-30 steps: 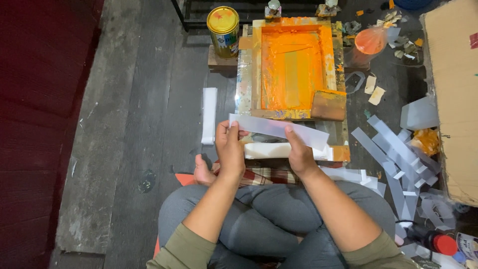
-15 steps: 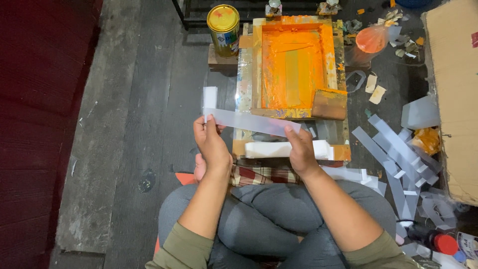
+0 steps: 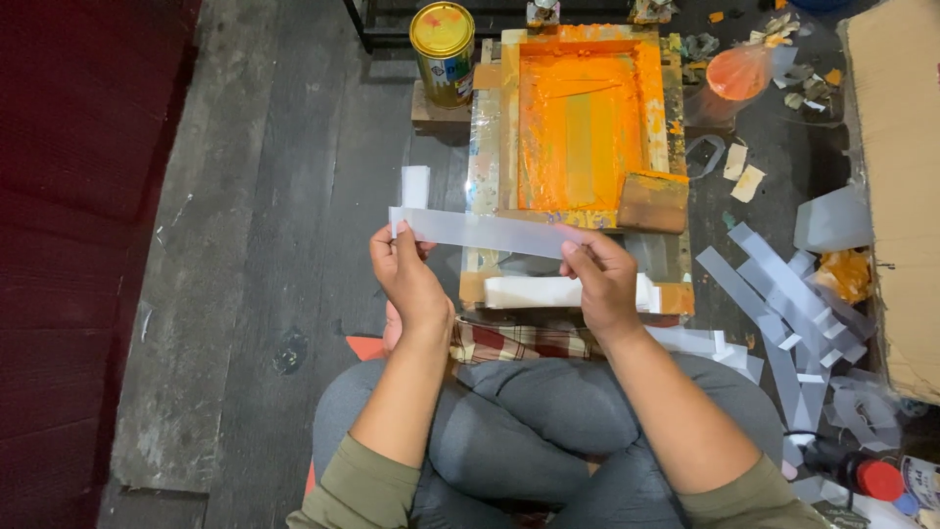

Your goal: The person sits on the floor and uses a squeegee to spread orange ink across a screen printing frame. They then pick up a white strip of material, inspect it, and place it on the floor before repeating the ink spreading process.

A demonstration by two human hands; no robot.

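The left hand (image 3: 409, 277) is pinching one end of a long translucent strip (image 3: 485, 232) between thumb and fingers, and the right hand (image 3: 599, 279) is gripping the other end the same way, so the strip is stretching level between them above the near edge of the printing screen frame (image 3: 494, 118). That frame is lying flat on the dark plank floor (image 3: 255, 196) in front of the seated person's crossed legs, and its inner well is holding a thick spread of orange ink (image 3: 583, 118). A wooden squeegee block (image 3: 652, 201) smeared with orange is resting on the frame's near right corner. A gold-lidded tin can (image 3: 444, 39) is standing upright just beside the frame's far left corner, lid on, so its contents cannot be told. To the right of the frame a clear plastic bag (image 3: 736, 71) is holding orange ink. More cut strips (image 3: 783, 304) are lying scattered on the floor at the right, near a large cardboard sheet (image 3: 896, 176). A small red-capped bottle (image 3: 867, 477) is lying at the lower right.
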